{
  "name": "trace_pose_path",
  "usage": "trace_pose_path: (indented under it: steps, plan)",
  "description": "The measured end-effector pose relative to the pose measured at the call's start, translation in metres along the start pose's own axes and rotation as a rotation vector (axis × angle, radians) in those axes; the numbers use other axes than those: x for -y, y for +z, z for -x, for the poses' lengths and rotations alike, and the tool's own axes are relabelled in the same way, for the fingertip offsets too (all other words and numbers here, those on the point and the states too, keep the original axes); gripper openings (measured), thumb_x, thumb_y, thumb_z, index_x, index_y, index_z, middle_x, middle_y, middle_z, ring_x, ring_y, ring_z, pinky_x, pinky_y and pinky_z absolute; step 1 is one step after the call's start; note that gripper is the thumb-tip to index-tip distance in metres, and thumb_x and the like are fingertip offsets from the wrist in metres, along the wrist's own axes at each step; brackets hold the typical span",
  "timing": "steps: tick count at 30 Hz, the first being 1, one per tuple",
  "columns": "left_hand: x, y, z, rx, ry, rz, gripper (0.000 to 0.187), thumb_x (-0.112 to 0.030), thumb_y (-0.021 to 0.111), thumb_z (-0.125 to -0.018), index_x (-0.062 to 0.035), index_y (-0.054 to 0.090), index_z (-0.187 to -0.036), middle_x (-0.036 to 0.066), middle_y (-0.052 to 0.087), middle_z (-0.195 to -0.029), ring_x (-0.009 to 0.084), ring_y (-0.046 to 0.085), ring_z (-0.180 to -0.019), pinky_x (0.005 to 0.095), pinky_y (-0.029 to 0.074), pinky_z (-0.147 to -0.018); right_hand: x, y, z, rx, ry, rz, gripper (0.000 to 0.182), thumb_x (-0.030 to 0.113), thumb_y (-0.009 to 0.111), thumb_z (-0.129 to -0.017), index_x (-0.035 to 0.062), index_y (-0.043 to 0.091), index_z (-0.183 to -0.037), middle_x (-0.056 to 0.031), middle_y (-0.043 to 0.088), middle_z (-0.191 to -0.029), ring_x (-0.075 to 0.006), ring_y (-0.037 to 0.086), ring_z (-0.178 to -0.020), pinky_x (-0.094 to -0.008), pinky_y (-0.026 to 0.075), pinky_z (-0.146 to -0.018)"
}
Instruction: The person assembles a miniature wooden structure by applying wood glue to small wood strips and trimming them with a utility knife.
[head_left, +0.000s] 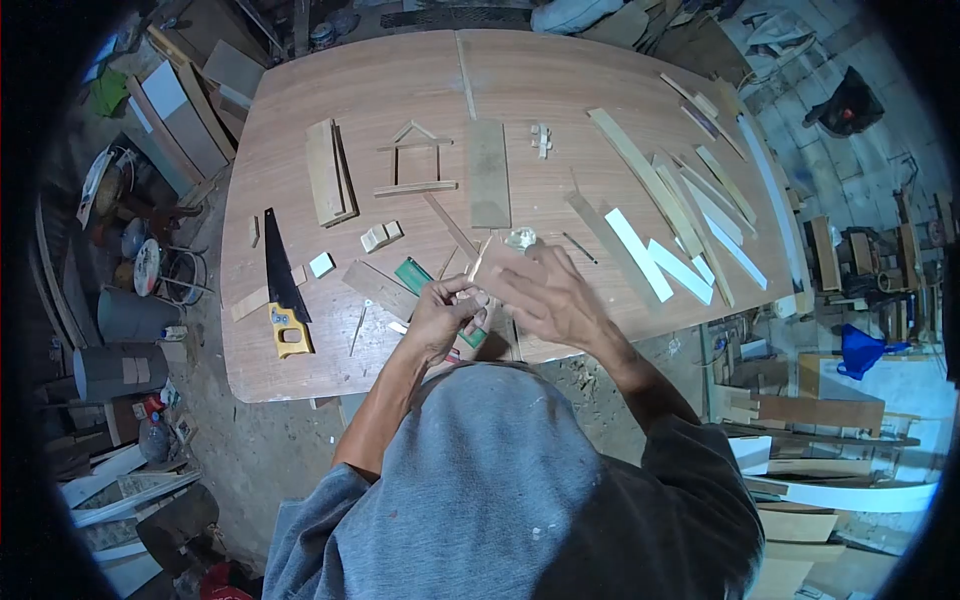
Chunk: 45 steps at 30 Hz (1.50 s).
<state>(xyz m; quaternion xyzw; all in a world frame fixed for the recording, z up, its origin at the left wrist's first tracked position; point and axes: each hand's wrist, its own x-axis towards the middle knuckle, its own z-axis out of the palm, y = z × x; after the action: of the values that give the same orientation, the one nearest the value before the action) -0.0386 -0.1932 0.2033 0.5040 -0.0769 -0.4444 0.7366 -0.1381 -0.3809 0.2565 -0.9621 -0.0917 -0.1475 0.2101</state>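
Near the front edge of the table, a small flat piece of light wood (488, 257) stands up between my two hands. My left hand (436, 318) is closed, its fingers and thumb bent around the near side of the piece. My right hand (553, 300) lies over the piece from the right, its fingers curved across it and slightly blurred. My fingers cover its lower part. Beneath them lies a green tool or strip (410, 273), partly hidden. A crumpled pale lump (520, 238) rests just beyond my right hand.
A handsaw (283, 280) with a yellow handle lies at left. Thin sticks form a house-shaped frame (416, 165) beside a flat board (488, 175). Stacked boards (330, 175) lie farther left. Long wooden strips (650, 180) and white strips (640, 255) spread over the right side. A pencil (580, 248) lies nearby.
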Motion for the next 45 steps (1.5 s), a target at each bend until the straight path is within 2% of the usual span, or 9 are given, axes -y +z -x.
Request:
trace_pose_path:
  steps: [5, 8, 11, 17, 30, 39, 42, 44, 45]
  plan:
    - [0.001, 0.0, 0.001, 0.005, -0.029, 0.051, 0.032, 0.004, 0.064, -0.083, 0.0013, 0.062, -0.115, 0.003, 0.061, -0.075, 0.0107, 0.055, -0.056, 0.0214, 0.04, -0.046, -0.019, 0.007, 0.001, -0.048, 0.128, -0.029, 0.055, 0.022, 0.07, -0.072, 0.0189, 0.06, -0.126, -0.0213, 0.051, -0.114, -0.0347, 0.045, -0.107, -0.0489, 0.045, -0.088]
    - [0.002, -0.001, 0.0, 0.003, -0.014, 0.029, 0.032, 0.003, 0.066, -0.083, 0.0017, 0.062, -0.115, 0.003, 0.061, -0.074, 0.0106, 0.056, -0.056, 0.022, 0.041, -0.047, -0.021, 0.006, 0.004, -0.032, -0.055, 0.008, 0.054, 0.02, 0.071, -0.072, 0.0164, 0.062, -0.125, -0.0212, 0.051, -0.115, -0.0345, 0.048, -0.104, -0.0486, 0.046, -0.086]
    - [0.0, 0.005, 0.001, -0.045, 0.015, -0.073, 0.032, 0.001, 0.067, -0.083, 0.0028, 0.062, -0.115, 0.004, 0.062, -0.074, 0.0108, 0.057, -0.057, 0.023, 0.043, -0.047, -0.04, -0.009, -0.003, -0.295, 0.238, -0.056, 0.048, 0.019, 0.07, -0.073, 0.0102, 0.064, -0.12, -0.0212, 0.051, -0.114, -0.0339, 0.049, -0.102, -0.0481, 0.044, -0.086]
    - [0.0, 0.008, -0.002, -0.071, 0.045, -0.107, 0.032, 0.001, 0.069, -0.082, 0.0036, 0.062, -0.113, 0.004, 0.062, -0.073, 0.0106, 0.058, -0.057, 0.0233, 0.043, -0.048, -0.007, -0.005, -0.005, -0.098, 0.12, -0.008, 0.059, 0.017, 0.075, -0.069, 0.0143, 0.06, -0.126, -0.0213, 0.05, -0.114, -0.0357, 0.049, -0.109, -0.0418, 0.047, -0.088]
    - [0.002, 0.004, -0.002, -0.102, 0.073, -0.065, 0.024, 0.001, 0.069, -0.082, 0.0023, 0.065, -0.105, 0.005, 0.062, -0.071, 0.0106, 0.057, -0.056, 0.0222, 0.042, -0.048, -0.008, 0.014, -0.002, -0.055, -0.016, 0.036, 0.049, 0.016, 0.068, -0.073, 0.009, 0.062, -0.121, -0.0233, 0.054, -0.111, -0.0375, 0.046, -0.105, -0.0473, 0.044, -0.087]
    - [0.001, 0.001, -0.002, -0.038, 0.097, -0.04, 0.025, 0.004, 0.065, -0.083, 0.0042, 0.063, -0.107, 0.005, 0.063, -0.071, 0.0086, 0.056, -0.056, 0.0217, 0.042, -0.048, -0.016, 0.011, -0.01, -0.08, -0.031, 0.065, 0.048, 0.014, 0.067, -0.074, 0.0087, 0.062, -0.121, -0.0081, 0.057, -0.124, -0.0336, 0.048, -0.108, -0.0447, 0.042, -0.093]
    - [-0.001, 0.002, -0.002, -0.082, 0.066, -0.01, 0.024, 0.004, 0.064, -0.084, 0.0034, 0.063, -0.108, 0.004, 0.063, -0.072, 0.0084, 0.056, -0.057, 0.0217, 0.042, -0.048, -0.033, 0.012, -0.005, 0.162, 0.012, 0.154, 0.049, 0.013, 0.066, -0.076, 0.0106, 0.06, -0.125, -0.0117, 0.056, -0.125, -0.0317, 0.051, -0.111, -0.0418, 0.043, -0.095]
    - [-0.005, 0.005, -0.001, -0.049, 0.081, -0.025, 0.025, 0.004, 0.064, -0.084, 0.0029, 0.063, -0.109, 0.003, 0.063, -0.072, 0.0082, 0.056, -0.057, 0.0216, 0.042, -0.049, -0.048, -0.009, -0.008, -0.292, 0.442, -0.284, 0.051, 0.017, 0.068, -0.079, 0.0189, 0.058, -0.129, -0.0123, 0.056, -0.126, -0.0281, 0.054, -0.113, -0.0402, 0.045, -0.097]
    - [-0.006, 0.005, 0.002, -0.022, 0.091, -0.042, 0.025, 0.003, 0.063, -0.085, 0.0023, 0.063, -0.11, 0.002, 0.062, -0.073, 0.008, 0.056, -0.057, 0.0214, 0.042, -0.049, -0.045, -0.009, -0.007, -0.287, 0.442, -0.285, 0.051, 0.017, 0.068, -0.079, 0.0189, 0.058, -0.129, -0.0123, 0.056, -0.126, -0.0281, 0.054, -0.113, -0.0402, 0.045, -0.097]
